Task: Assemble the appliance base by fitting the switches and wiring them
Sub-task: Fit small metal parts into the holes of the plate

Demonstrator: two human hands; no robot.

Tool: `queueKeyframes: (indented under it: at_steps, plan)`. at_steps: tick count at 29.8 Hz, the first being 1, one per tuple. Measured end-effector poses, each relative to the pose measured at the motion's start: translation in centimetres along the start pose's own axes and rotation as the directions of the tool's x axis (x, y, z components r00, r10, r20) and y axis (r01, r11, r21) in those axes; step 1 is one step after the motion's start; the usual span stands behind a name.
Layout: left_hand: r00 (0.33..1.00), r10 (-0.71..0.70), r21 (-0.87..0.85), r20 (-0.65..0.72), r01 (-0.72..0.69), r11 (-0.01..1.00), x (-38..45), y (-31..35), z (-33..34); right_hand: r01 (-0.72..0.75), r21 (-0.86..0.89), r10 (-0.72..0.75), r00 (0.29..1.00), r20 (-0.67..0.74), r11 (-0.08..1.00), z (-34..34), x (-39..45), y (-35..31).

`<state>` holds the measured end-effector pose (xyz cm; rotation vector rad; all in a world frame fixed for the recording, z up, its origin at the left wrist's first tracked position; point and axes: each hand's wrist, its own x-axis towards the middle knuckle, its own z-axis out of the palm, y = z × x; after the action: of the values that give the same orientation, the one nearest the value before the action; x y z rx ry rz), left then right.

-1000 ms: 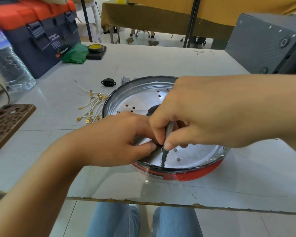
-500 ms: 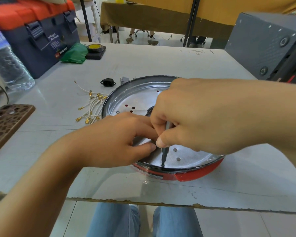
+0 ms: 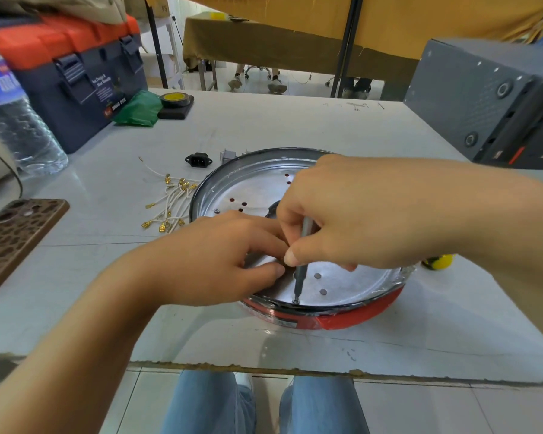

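A round appliance base (image 3: pixel 351 317) with a red rim and a silver perforated metal plate lies in front of me near the table's edge. My right hand (image 3: pixel 351 214) grips a thin grey screwdriver (image 3: pixel 300 274), upright, its tip on a screw at the plate's near edge. My left hand (image 3: pixel 220 261) rests inside the base and pinches a small dark part next to the screwdriver shaft. White wires with brass terminals (image 3: pixel 170 202) lie left of the base. A black power socket (image 3: pixel 198 159) and a small grey switch (image 3: pixel 228 155) sit behind it.
A blue and orange toolbox (image 3: pixel 76 76), green cloth (image 3: pixel 137 109) and tape roll (image 3: pixel 174 100) stand at the back left. A water bottle (image 3: pixel 13 120) and a brown phone case (image 3: pixel 13 239) are on the left, a grey machine (image 3: pixel 489 101) at the back right. A yellow object (image 3: pixel 439 261) peeks out behind my right wrist.
My right hand has shifted slightly on the screwdriver, whose tip stays on the same screw. My left hand keeps its place.
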<state>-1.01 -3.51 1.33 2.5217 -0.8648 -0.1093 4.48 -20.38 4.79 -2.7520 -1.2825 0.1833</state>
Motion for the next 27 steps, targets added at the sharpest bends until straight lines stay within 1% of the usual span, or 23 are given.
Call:
queueKeyframes:
  at_steps: [2,4,5,7,11,14,16,17,19,21,22,24,27]
  plan:
    - [1.0,-0.002,-0.004,0.016,0.002,1.0,0.0,0.0,0.0,-0.004,0.079,0.002,1.0,0.019,0.997,-1.0,-0.9,-0.6]
    - [0.999,-0.013,-0.001,0.038,0.013,1.0,0.0,-0.3,0.1,-0.001,0.193,-0.006,0.999,0.036,0.981,-2.1,-1.7,-0.8]
    - [0.999,-0.017,0.003,0.04,0.017,1.0,0.1,-0.5,0.1,-0.004,0.248,-0.001,1.0,0.021,0.969,-2.7,-2.1,-0.6]
    - [0.999,-0.042,0.014,0.026,0.042,0.999,0.1,-0.8,0.2,-0.003,0.353,0.023,0.998,-0.053,0.936,-3.7,-2.7,0.0]
    - [0.997,-0.077,-0.007,-0.011,0.077,0.997,-0.1,-1.1,0.4,0.054,0.545,0.071,0.976,-0.205,0.837,-4.2,-3.4,1.3]
    - [0.997,-0.072,-0.005,-0.03,0.072,0.997,-0.1,-1.3,0.4,0.131,0.589,0.131,0.915,-0.381,0.797,-3.9,-3.5,2.7]
    - [0.997,-0.049,-0.019,-0.068,0.047,0.999,-0.1,-1.3,0.5,0.12,0.6,0.191,0.884,-0.427,0.791,-3.5,-3.3,3.4]
    - [0.994,-0.031,-0.039,-0.107,0.027,0.999,-0.1,-1.2,0.5,0.092,0.619,0.224,0.882,-0.414,0.78,-3.2,-3.2,3.7]
    - [0.979,-0.013,-0.058,-0.203,0.001,0.998,-0.2,-1.0,0.6,0.054,0.67,0.25,0.903,-0.35,0.741,-2.8,-3.0,3.9]
    - [0.96,-0.024,-0.033,-0.278,0.015,0.999,-0.3,-0.8,0.7,0.036,0.71,0.219,0.939,-0.265,0.704,-2.4,-2.6,3.7]
    - [0.954,-0.034,-0.02,-0.298,0.03,0.999,-0.4,-0.7,0.7,0.019,0.708,0.196,0.955,-0.222,0.706,-2.1,-2.3,3.5]
    - [0.948,-0.054,0.008,-0.314,0.059,0.998,-0.5,-0.7,0.8,-0.028,0.642,0.162,0.975,-0.15,0.766,-1.3,-1.6,3.4]
    - [0.937,-0.092,0.026,-0.336,0.107,0.994,-0.8,-0.7,0.8,-0.097,0.416,0.106,0.994,0.001,0.904,-0.3,-0.4,3.2]
